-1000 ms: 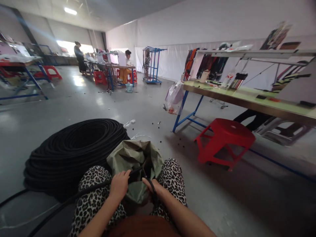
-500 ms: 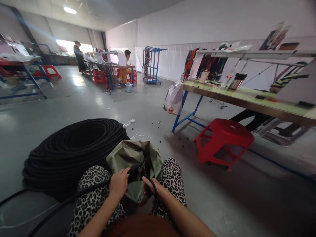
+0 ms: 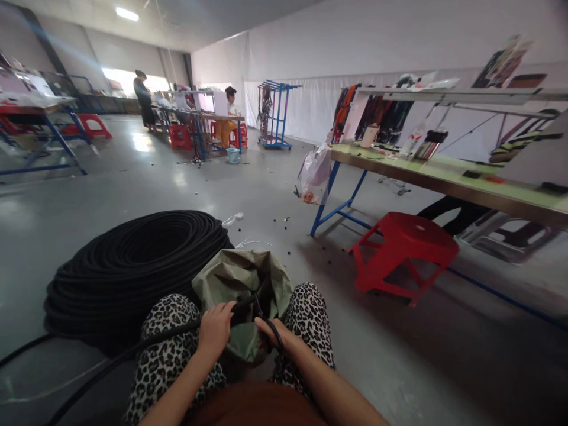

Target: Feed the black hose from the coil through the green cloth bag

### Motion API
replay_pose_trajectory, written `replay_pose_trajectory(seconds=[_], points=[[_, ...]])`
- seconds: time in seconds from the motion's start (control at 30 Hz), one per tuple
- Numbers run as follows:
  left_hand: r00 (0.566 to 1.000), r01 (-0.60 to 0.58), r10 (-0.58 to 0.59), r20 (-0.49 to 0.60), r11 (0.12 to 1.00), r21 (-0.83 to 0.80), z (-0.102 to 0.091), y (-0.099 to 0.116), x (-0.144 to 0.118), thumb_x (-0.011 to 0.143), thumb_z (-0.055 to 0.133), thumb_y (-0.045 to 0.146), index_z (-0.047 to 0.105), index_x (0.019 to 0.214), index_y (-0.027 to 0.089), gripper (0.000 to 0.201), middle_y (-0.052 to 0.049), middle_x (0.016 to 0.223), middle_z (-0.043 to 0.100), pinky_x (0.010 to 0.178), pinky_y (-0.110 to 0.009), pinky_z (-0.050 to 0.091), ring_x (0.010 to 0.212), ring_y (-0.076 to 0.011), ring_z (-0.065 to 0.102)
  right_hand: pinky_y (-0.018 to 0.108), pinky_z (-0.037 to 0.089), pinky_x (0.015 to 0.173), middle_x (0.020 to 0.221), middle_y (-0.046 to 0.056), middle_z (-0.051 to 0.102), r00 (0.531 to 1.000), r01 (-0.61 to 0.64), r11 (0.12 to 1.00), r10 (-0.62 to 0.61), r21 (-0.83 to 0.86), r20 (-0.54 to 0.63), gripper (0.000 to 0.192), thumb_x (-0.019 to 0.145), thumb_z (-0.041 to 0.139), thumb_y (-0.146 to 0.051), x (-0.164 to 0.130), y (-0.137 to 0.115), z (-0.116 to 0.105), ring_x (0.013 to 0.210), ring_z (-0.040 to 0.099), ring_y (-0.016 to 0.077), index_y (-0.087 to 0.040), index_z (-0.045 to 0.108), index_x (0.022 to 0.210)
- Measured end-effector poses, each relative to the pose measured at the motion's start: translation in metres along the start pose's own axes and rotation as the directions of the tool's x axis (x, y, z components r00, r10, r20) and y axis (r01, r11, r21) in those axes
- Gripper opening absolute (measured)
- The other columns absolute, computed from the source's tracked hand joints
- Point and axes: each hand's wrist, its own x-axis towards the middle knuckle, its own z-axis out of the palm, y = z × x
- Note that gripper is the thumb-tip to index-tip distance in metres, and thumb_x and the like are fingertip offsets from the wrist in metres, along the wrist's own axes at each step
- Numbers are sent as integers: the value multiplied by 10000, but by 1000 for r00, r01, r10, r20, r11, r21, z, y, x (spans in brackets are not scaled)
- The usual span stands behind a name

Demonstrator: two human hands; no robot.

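Observation:
I sit with leopard-print trousers, an olive green bag open between my knees. My left hand grips a black cable that runs off to the lower left across my thigh. My right hand holds a tool with black looped handles, probably scissors, at the cable's end over the bag's mouth. A big coil of the same black cable lies on the floor to my left, touching the bag.
A red plastic stool stands to the right by a long green-topped bench on blue legs, with a white plastic bag hanging at its end. Two people work at far tables. Small black scraps dot the grey floor.
Almost nothing differs: my hands stay on the cable over the bag, with only a slight shift of the view.

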Motion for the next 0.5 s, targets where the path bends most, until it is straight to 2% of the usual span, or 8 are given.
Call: replay_pose_trajectory(seconds=[0.5], points=[[998,-21,18,64,999,33,5,2,-6,941,394,167,625,1239,238,384,-68,1115,706,869,-360,439,1025,-224,641,195,402,426,591,-1,533,999,-43,999,42,-29,-32,545,831,558,-673,6,2,0,501,603,147,-142,561,709]])
